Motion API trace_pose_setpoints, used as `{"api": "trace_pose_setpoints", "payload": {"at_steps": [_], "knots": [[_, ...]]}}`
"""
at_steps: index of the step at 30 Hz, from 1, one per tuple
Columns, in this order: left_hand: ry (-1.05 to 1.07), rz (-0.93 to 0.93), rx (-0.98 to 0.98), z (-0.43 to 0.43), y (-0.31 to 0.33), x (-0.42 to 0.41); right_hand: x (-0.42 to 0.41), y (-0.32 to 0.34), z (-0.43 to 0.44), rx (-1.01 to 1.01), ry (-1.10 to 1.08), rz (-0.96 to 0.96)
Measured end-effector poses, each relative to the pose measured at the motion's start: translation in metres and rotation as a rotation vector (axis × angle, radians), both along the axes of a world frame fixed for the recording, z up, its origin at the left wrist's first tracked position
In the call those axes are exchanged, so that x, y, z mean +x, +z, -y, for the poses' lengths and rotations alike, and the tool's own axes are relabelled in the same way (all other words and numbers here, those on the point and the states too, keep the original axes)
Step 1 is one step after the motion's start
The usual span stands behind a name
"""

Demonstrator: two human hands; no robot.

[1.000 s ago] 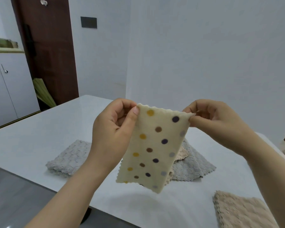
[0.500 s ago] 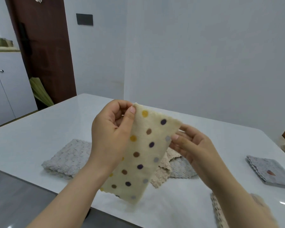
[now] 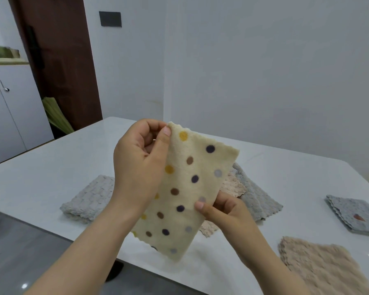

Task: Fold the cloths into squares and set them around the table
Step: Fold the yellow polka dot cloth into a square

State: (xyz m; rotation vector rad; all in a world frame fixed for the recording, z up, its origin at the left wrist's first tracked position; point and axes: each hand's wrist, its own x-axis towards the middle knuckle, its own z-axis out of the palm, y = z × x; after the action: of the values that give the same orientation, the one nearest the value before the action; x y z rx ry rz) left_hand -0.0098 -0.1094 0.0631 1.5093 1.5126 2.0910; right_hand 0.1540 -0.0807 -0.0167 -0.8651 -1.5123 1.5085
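Observation:
A cream cloth with coloured dots [image 3: 185,188] hangs folded into a long strip above the white table [image 3: 41,179]. My left hand [image 3: 140,165] pinches its top left corner between thumb and fingers. My right hand [image 3: 224,211] pinches the strip's right edge lower down. Behind the strip lies a loose pile of grey cloths [image 3: 90,196] mixed with a beige cloth [image 3: 234,186]. A folded grey square [image 3: 354,216] lies at the right, and a folded beige square [image 3: 322,267] sits near the front right edge.
White cabinets [image 3: 11,116] stand at the left beside a dark brown door [image 3: 58,60]. A grey wall runs behind the table. The floor shows below the table's front edge.
My right hand let go of the top right corner and slid down the cloth's right edge. The strip now hangs slanted from my left hand. The view shifted left.

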Motion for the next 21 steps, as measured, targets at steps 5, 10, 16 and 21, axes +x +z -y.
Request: {"api": "trace_pose_setpoints", "payload": {"at_steps": [5, 10, 16, 21], "knots": [[0.027, 0.042, -0.02, -0.002, -0.005, -0.008, 0.004, 0.005, 0.003, 0.051, -0.007, 0.017], [0.012, 0.086, -0.066, -0.003, -0.007, -0.015, 0.006, 0.012, 0.006, 0.119, -0.02, 0.026], [-0.401, 0.401, -0.338, -0.004, -0.025, -0.026, 0.009, 0.021, 0.006, 0.153, -0.016, -0.003], [-0.509, 0.377, -0.623, 0.02, -0.064, -0.018, 0.013, 0.028, 0.002, 0.236, -0.081, 0.049]]}}
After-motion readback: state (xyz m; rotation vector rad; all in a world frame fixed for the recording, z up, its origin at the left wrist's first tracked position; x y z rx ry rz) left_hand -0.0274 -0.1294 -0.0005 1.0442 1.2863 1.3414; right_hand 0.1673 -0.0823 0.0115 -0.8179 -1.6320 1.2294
